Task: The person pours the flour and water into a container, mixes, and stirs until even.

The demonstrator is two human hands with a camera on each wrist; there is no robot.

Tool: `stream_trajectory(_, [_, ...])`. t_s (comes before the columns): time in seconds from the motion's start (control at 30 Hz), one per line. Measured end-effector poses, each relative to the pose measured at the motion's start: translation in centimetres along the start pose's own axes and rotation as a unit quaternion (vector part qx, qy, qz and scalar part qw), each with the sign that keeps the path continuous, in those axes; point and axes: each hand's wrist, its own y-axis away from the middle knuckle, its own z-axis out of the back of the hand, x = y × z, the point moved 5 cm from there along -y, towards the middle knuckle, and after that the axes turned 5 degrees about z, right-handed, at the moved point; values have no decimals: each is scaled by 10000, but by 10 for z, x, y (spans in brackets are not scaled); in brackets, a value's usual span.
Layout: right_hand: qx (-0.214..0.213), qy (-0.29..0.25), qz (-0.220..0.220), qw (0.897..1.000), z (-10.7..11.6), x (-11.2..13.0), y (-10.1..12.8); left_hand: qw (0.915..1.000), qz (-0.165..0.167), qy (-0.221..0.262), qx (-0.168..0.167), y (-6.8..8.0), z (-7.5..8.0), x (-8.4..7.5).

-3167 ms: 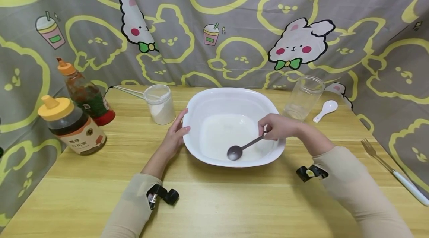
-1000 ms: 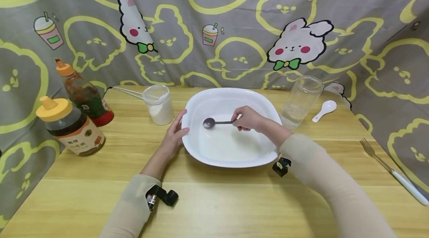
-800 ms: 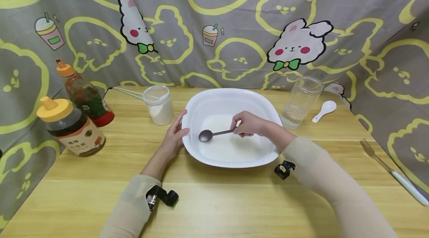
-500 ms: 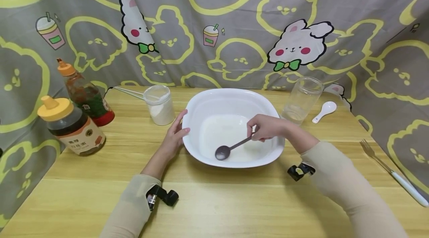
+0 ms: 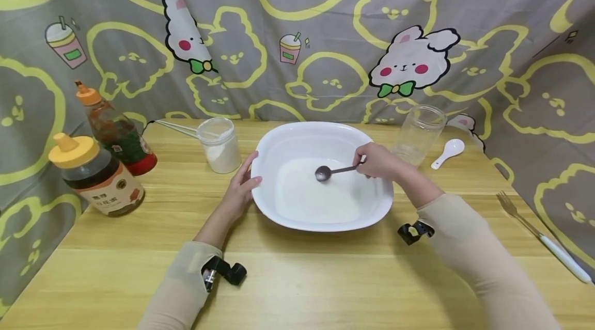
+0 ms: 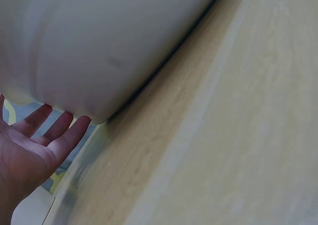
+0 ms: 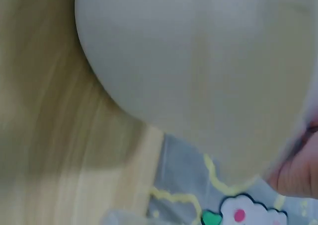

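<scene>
Only the head view showed the right hand (image 5: 377,161) pinching the spoon (image 5: 331,171) in the bowl (image 5: 283,139); the left hand (image 5: 241,185), fingers straight, touched the rim, and the blurred wrist views hid both.

White bowl (image 5: 367,211): wide, squarish with rounded corners, upright at centre of table, holding shallow white liquid (milky, opaque). Dark metal spoon (image 5: 331,171): handle toward the right, bowl end at the liquid's far middle, tilted slightly down leftward.

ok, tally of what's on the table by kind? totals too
Bottles: 2, honey bottle, sauce bottle
Jars: 2, powder jar, empty jar
Bowls: 1, white bowl
Spoons: 2, metal spoon, white spoon
Forks: 1, fork
Total: 8
</scene>
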Motion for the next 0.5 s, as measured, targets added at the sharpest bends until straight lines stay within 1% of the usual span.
stream_trajectory(0.07, [-64, -251, -15, 9997, -8, 4, -8, 10000, 4, 38, 17, 0, 0, 1])
stream_trajectory(0.17, [-51, -747, 1, 9972, -21, 11, -17, 10000, 9, 53, 37, 1, -1, 1])
stream_trajectory(0.23, [61, -1125, -2, 9936, -29, 16, -20, 10000, 11, 31, 21, 1, -1, 1])
stream_trajectory(0.3, [208, -1358, 30, 9905, -35, 20, -20, 10000, 12, 8, 16, 1, -1, 1])
stream_trajectory(0.4, [511, -1443, 160, 9881, -40, 24, -17, 10000, 3, 1, 12, 1, -1, 0])
stream_trajectory(0.5, [755, -1182, 389, 9894, -39, 26, -10, 10000, -2, -20, 21, 0, -1, -1])
